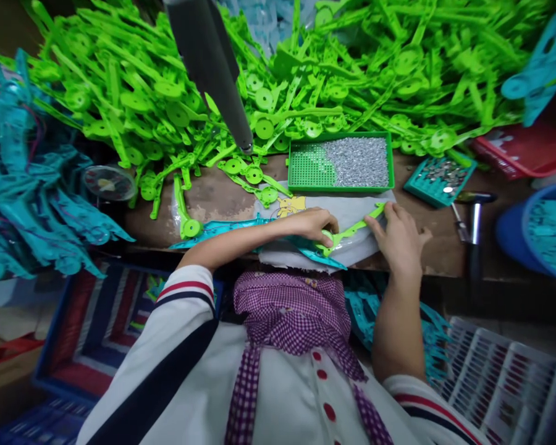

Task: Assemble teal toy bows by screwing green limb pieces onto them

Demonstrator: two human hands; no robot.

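My left hand [311,224] rests curled on the workbench, fingers closed over the round end of a green plastic arm [352,230] that lies across a teal plastic arm [222,227]. My right hand [398,238] pinches the other end of the green arm between thumb and fingers. Both parts lie on a grey cloth pad [347,213] at the bench's front edge.
A green tray [340,162] of small silver pieces sits just beyond the hands. A big heap of green arms [278,80] fills the back, teal arms [32,198] pile at left. A grey pole [213,68] hangs overhead. Hammer [473,216], teal tray [438,179], blue tub [544,232] at right.
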